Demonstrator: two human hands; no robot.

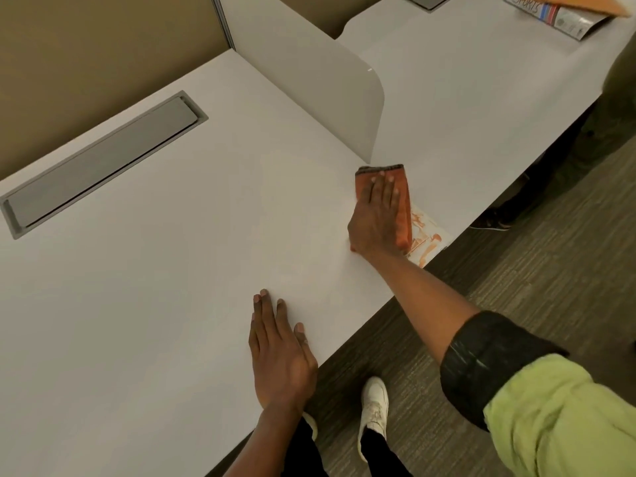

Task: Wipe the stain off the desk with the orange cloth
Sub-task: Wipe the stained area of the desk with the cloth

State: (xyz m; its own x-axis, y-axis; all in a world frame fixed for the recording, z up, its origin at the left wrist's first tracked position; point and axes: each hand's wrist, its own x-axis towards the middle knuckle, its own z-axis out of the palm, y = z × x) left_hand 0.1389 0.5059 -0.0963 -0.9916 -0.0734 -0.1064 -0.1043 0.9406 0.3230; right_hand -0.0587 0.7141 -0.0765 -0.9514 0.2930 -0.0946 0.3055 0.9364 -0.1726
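The orange cloth point(403, 201), folded with a dark far edge, lies flat on the white desk point(172, 270) near its right front edge. My right hand point(377, 215) presses down on the cloth with fingers spread flat. An orange smeared stain point(425, 239) shows on the desk just right of the cloth, reaching the desk's edge. My left hand point(280, 352) rests palm down on the desk near the front edge, holding nothing.
A grey cable hatch point(103, 163) is set into the desk at the left. A white divider panel point(309, 87) rises behind the cloth. A printed packet point(554, 17) lies on the neighbouring desk at the top right. Another person's legs point(516, 201) stand at the right.
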